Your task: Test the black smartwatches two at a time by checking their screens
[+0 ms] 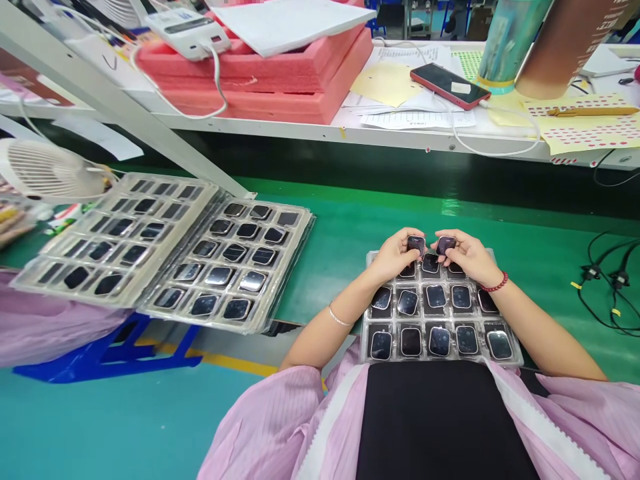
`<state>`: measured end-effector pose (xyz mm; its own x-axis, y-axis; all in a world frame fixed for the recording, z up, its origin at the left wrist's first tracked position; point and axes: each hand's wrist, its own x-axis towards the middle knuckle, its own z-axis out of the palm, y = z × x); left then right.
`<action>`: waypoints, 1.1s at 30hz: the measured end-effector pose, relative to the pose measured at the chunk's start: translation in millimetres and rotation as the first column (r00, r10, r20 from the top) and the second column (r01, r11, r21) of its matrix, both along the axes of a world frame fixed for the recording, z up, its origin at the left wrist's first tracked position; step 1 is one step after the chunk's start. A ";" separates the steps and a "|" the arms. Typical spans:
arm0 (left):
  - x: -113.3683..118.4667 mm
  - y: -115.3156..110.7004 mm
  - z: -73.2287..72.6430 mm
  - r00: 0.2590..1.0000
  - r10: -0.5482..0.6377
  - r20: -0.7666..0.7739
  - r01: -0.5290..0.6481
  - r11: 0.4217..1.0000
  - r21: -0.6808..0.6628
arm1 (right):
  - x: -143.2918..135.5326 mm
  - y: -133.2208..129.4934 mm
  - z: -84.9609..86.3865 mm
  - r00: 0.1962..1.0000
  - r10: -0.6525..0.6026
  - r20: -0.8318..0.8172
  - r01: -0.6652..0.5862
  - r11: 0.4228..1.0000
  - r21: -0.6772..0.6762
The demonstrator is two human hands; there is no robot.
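Note:
My left hand pinches a smartwatch with a dark square screen between thumb and fingers. Another smartwatch of the same look is gripped in my right hand. Both are held side by side just above the far row of a clear plastic tray, which lies close to my body. Rows of similar watches sit in its pockets, one of them a dark watch in the near row. My hands and wrists cover part of the far row.
Two stacks of clear trays, a nearer stack and a farther stack, stand to the left. A white fan is beyond them. Black cables lie on the right. A shelf with a phone and red foam boxes runs across the back.

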<state>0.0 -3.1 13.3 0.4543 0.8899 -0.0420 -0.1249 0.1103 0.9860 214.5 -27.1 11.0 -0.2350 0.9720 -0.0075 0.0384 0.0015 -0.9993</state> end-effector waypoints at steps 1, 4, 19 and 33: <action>0.1 -0.5 0.0 1.000 0.003 0.006 -0.003 1.000 0.002 | -0.1 0.0 -0.4 1.000 0.004 0.002 -0.004 1.000 0.003; 0.4 -1.7 -1.0 1.000 0.002 0.026 -0.002 1.000 0.006 | -0.3 -0.9 -0.9 1.000 0.021 0.001 -0.021 1.000 0.015; -11.7 2.7 0.3 0.987 -0.112 0.116 0.128 0.981 -0.143 | 4.7 0.1 0.1 0.987 0.041 -0.157 -0.057 0.994 -0.098; -9.8 2.7 -3.1 0.992 -0.118 0.051 0.125 0.980 -0.155 | 8.1 1.1 -1.8 0.987 0.113 -0.111 -0.126 0.985 -0.120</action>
